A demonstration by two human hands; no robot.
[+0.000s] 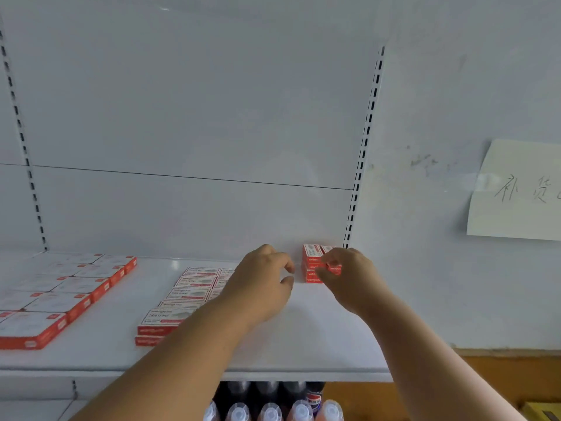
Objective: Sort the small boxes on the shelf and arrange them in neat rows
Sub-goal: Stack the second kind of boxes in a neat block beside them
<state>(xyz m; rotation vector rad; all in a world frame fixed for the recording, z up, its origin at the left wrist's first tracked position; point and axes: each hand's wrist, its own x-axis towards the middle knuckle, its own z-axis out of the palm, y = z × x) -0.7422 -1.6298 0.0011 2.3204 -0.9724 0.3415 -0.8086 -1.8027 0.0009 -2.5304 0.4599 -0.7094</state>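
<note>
**Hands at the corner stack**

Where the shelf (pixel 318 332) meets its back panel at the right, a small stack (pixel 312 264) of red-and-white boxes stands against the slotted upright (pixel 364 141). The right hand (pixel 349 278) covers the stack's right side, so how many boxes it holds is unclear; its thumb and fingertips pinch one box at the front edge. The left hand (pixel 261 284) hovers just left of the stack, fingers loosely curled with a gap between thumb and forefinger, holding nothing.

Behind the left forearm a row (pixel 182 299) of the same boxes runs from the shelf's front edge toward the back, two layers deep at the near end; the arm hides its right part. Farther left lie flat packs (pixel 60 296) with red edges, cut off by the frame; their print is too blurred to read.

Below the shelf, dark bottles (pixel 273 402) with pale caps show only their tops. On the wall to the right hangs a handwritten note (pixel 516 189), cut off at the edge.
</note>
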